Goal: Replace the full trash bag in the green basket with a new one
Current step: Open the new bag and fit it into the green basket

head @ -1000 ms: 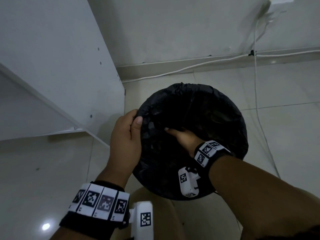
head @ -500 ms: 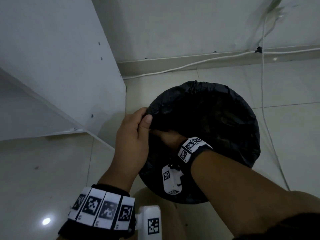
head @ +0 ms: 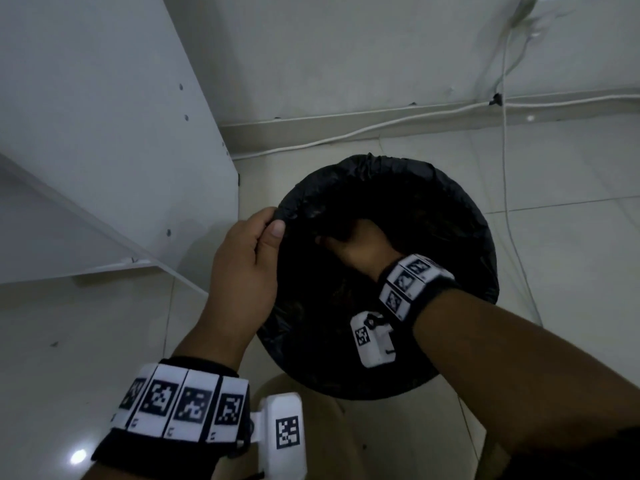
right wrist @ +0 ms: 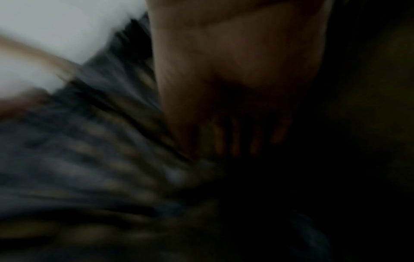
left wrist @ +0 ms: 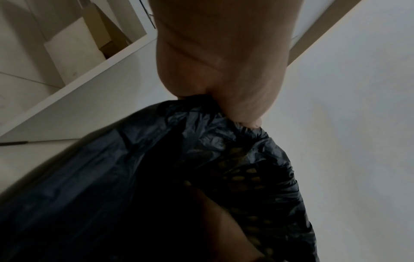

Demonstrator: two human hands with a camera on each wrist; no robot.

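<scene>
A black trash bag [head: 450,216] lines the round basket on the floor and is folded over its rim. The basket's mesh wall [left wrist: 244,170] shows faintly through the plastic in the left wrist view. My left hand [head: 263,230] grips the bag's edge at the left rim, thumb on top. My right hand [head: 356,244] reaches down inside the bag near the left side; its fingers are hidden in the dark plastic. The right wrist view is dark and blurred, showing only a palm [right wrist: 235,70] and stretched-looking fingers against the bag.
A white cabinet panel [head: 104,116] stands close to the basket's left. White cables [head: 505,168] run along the baseboard and down the wall behind and to the right. My knee [head: 298,427] is just below the basket. Tiled floor surrounds it.
My right hand has moved deeper and toward the far left inside the bag. The left hand keeps its hold on the rim. The view shifted slightly, with the basket lower right.
</scene>
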